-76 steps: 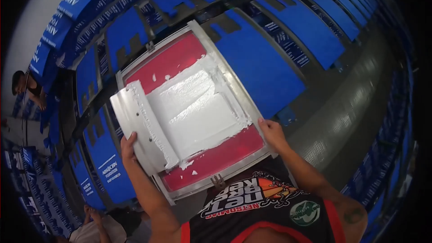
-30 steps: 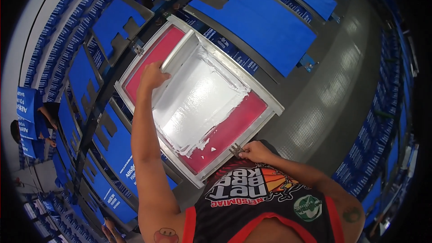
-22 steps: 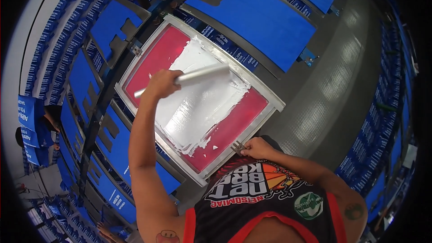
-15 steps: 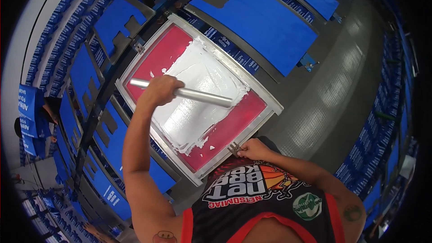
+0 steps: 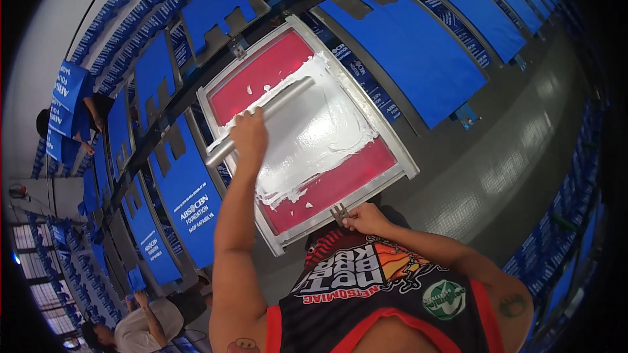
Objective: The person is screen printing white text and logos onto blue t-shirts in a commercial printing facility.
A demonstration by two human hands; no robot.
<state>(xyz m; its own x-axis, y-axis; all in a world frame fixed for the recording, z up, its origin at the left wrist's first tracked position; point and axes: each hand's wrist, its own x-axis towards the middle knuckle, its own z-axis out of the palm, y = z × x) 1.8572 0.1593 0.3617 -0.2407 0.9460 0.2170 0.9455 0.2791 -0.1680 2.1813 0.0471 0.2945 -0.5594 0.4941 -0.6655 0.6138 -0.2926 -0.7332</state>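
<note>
Nearest, we list one right hand (image 5: 365, 219), fingers closed on one pronged metal bracket (image 5: 339, 213) at the near edge of one metal-rimmed frame (image 5: 358, 101). Within the frame: two red bands (image 5: 340, 189), near and far, and between them one patch of white paste (image 5: 314, 127). One left hand (image 5: 251, 137), curled firmly around one silver bar (image 5: 288, 97) just left of its middle. We note the bar lies at the paste's far side, its long axis crossing the frame parallel to the short edges, lower end overhanging the left rail; the paste spreads from it toward us. The left hand is the nearer to it. One second bracket (image 5: 238, 48) at the far edge. Beyond: blue sheets (image 5: 405, 46) on boards, too many to count surely; three co-workers (image 5: 147, 325), partly visible.
</note>
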